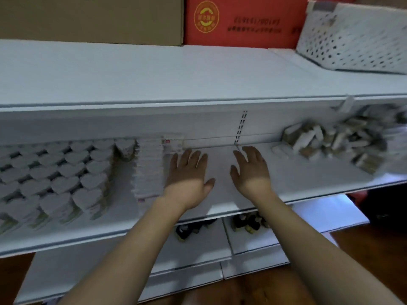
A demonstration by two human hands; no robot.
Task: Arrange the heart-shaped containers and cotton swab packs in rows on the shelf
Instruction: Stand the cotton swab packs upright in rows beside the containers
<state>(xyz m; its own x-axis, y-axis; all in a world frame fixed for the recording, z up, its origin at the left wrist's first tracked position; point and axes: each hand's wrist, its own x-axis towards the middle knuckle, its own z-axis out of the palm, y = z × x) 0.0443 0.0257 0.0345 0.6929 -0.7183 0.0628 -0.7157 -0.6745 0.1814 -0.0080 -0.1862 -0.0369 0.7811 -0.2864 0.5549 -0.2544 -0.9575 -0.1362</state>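
Heart-shaped containers (59,183) stand in tidy rows on the white shelf (220,194), well to the left of the hands. The left hand (188,172) lies palm down over the bare shelf surface, fingers straight and slightly spread, holding nothing. The right hand (251,167) is just to its right, also flat with relaxed fingers and nothing in it; whether either palm actually touches the shelf cannot be told. Just left of the left hand runs a row of flat cotton swab packs (149,168), lined up front to back between that hand and the containers. Well to the right of the right hand, a loose heap of packs (334,142) lies jumbled on the same shelf. On the shelf above sit a brown carton (92,18), a red carton (240,20) and a white perforated basket (354,40).
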